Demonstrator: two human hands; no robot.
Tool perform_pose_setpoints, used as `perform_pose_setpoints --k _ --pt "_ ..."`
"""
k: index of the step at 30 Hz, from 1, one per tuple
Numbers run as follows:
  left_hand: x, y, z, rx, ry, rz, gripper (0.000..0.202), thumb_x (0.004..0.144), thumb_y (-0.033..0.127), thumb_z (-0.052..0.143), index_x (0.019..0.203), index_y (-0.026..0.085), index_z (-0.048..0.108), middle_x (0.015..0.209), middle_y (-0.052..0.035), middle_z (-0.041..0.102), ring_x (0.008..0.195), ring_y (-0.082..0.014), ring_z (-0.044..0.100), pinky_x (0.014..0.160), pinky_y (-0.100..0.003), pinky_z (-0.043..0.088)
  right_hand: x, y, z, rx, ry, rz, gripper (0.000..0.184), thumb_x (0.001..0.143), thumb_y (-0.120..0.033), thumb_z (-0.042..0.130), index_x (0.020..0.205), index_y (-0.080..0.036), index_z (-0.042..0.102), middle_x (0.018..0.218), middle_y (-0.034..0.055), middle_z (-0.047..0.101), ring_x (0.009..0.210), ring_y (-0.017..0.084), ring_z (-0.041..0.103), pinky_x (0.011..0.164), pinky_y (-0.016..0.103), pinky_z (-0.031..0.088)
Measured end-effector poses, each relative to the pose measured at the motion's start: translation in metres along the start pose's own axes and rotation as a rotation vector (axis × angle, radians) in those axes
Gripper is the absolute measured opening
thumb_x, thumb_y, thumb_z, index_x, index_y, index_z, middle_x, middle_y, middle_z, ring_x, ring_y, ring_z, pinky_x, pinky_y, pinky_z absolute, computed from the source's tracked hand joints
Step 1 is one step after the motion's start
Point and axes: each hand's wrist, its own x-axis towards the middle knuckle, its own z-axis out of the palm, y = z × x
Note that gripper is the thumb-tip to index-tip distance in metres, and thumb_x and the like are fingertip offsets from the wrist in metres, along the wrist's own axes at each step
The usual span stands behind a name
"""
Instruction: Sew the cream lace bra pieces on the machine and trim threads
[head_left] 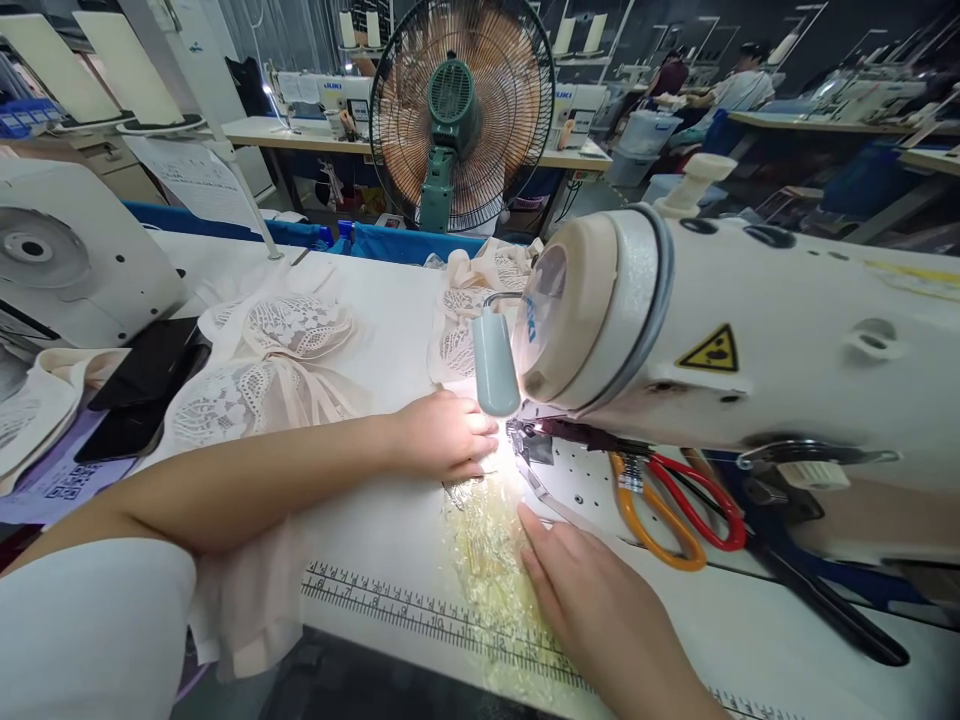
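My left hand [448,436] lies beside the needle area of a white sewing machine [757,330], fingers stretched toward the presser foot [525,432] and slightly apart. Bright lamp light washes out whatever is under its fingertips. Below it spreads a crinkled, see-through yellowish material [487,560] that runs over the table's front edge; I cannot tell its exact kind. At the right border of this material rests my right hand [600,605], index finger extended and laid flat. A narrow pale strip [551,497] runs from the presser foot between the hands.
Orange-handled scissors [660,520] and red-handled scissors [705,500] lie right of the needle, near a black handle [832,600]. Cream lace garments [270,370] are piled left, beside a black phone [142,390]. A printed ruler [390,605] lines the front edge. A fan [454,110] stands behind.
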Motion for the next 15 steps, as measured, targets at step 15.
perform_pose_setpoints --k 15 --pt "0.002 -0.005 -0.007 -0.045 0.088 -0.765 0.037 0.083 0.043 0.050 0.097 0.010 0.057 0.093 -0.0157 0.060 0.085 -0.0266 0.057 0.072 -0.038 0.045 -0.003 -0.005 0.012 0.030 0.161 0.032 0.033 0.094 -0.026 0.033 0.112 -0.012 0.057 0.059 0.0005 0.054 0.058 0.016 0.053 0.055 0.027 0.036"
